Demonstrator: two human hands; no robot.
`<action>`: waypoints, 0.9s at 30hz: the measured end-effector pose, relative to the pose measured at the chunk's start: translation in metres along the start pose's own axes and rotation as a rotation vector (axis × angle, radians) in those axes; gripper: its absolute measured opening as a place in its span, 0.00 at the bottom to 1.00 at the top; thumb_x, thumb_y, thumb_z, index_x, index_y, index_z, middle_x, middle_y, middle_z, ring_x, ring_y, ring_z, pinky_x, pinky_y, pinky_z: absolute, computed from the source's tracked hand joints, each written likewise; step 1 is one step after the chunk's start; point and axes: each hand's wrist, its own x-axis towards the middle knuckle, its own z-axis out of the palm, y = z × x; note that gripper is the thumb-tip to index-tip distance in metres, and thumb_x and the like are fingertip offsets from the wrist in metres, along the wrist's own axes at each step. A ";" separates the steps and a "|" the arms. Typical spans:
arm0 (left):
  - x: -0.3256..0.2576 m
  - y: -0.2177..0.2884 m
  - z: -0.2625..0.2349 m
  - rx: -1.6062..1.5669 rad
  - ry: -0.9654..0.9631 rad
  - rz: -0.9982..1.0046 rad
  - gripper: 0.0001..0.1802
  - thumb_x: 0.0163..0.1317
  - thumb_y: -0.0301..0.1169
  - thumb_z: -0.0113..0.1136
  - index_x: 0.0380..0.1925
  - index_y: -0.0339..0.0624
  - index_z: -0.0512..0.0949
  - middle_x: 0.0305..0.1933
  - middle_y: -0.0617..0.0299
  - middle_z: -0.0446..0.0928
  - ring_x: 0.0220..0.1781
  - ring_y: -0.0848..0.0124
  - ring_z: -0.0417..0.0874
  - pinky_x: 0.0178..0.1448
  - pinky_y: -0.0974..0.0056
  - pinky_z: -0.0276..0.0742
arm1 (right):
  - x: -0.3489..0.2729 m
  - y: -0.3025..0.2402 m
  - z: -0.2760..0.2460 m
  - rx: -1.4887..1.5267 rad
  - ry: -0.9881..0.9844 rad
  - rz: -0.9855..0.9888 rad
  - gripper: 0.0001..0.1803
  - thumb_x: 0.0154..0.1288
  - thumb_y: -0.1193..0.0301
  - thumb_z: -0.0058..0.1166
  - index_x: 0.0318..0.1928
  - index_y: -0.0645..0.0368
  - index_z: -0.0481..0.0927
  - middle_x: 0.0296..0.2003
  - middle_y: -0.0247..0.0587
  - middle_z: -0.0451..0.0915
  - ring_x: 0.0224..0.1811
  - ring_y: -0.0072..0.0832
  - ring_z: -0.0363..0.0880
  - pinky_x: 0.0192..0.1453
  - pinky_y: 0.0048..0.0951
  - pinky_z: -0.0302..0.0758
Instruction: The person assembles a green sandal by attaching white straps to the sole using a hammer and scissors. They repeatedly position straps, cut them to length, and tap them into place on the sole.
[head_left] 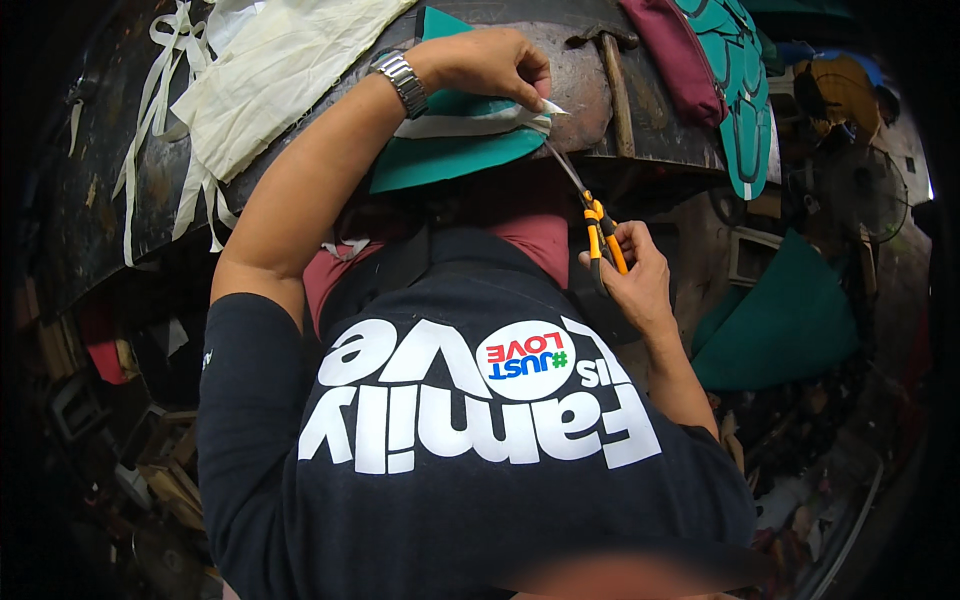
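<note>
**Green piece at the table edge, one hand pinching, one on the tool**

The green piece [455, 163] lies at the near edge of the dark table [80, 170], in front of the person's body, with a white strip [460, 125] running across it. Above its right end, the left hand [490, 65] pinches a small white tip [553, 107] between thumb and fingers. From the right, the right hand [637, 270] is curled round the handles of a long-nosed tool [600, 235], orange and black, its nose reaching the strip's right end. Whether that nose grips anything is too small to tell.

Working well here would call for a steady pinch, the strip held flat and the tool's point kept to the very end, so that the green material beside it is not nicked or creased. Fingertips are best kept clear of the nose.

Just beyond, a hammer [619, 100] rests on a brown slab [575, 75]. A maroon piece [680, 55] and a teal sheet with dark outlines [740, 130] lie to its right; cream cloth [275, 80] with loose ties spreads to the left.

Among containers, what looks like a wooden box [165, 470] stands low at left, its contents lost in shadow.
</note>
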 end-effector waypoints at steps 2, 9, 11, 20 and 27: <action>0.001 -0.002 0.002 -0.053 0.014 0.014 0.15 0.61 0.33 0.72 0.45 0.39 0.83 0.36 0.66 0.84 0.37 0.77 0.80 0.50 0.70 0.76 | 0.003 -0.004 0.003 -0.024 0.037 -0.042 0.26 0.52 0.57 0.74 0.40 0.61 0.75 0.28 0.44 0.79 0.29 0.35 0.80 0.36 0.33 0.75; -0.002 -0.007 0.005 -0.183 0.035 0.006 0.17 0.61 0.28 0.71 0.50 0.39 0.81 0.35 0.70 0.81 0.39 0.80 0.79 0.52 0.72 0.75 | 0.015 -0.022 0.010 -0.179 0.085 -0.162 0.28 0.53 0.55 0.76 0.41 0.60 0.74 0.28 0.44 0.79 0.29 0.34 0.80 0.38 0.32 0.76; -0.002 -0.008 0.008 -0.234 0.034 0.025 0.17 0.61 0.27 0.71 0.50 0.39 0.81 0.35 0.70 0.81 0.39 0.80 0.79 0.52 0.72 0.75 | 0.013 -0.027 0.009 -0.185 0.054 -0.164 0.28 0.53 0.55 0.76 0.41 0.60 0.74 0.27 0.44 0.79 0.28 0.34 0.79 0.38 0.33 0.76; 0.004 -0.007 0.021 -0.358 0.090 0.010 0.15 0.61 0.26 0.71 0.48 0.38 0.82 0.35 0.71 0.80 0.40 0.82 0.79 0.51 0.74 0.76 | 0.001 -0.040 0.018 -0.004 -0.116 -0.052 0.24 0.58 0.58 0.71 0.40 0.60 0.72 0.26 0.45 0.79 0.28 0.39 0.79 0.35 0.36 0.75; 0.000 -0.006 0.024 -0.357 0.119 0.027 0.15 0.62 0.28 0.71 0.48 0.38 0.82 0.35 0.70 0.81 0.40 0.81 0.80 0.51 0.74 0.76 | 0.006 -0.028 0.017 0.465 -0.349 0.138 0.17 0.64 0.63 0.70 0.39 0.57 0.74 0.26 0.32 0.79 0.23 0.13 0.74 0.28 0.16 0.68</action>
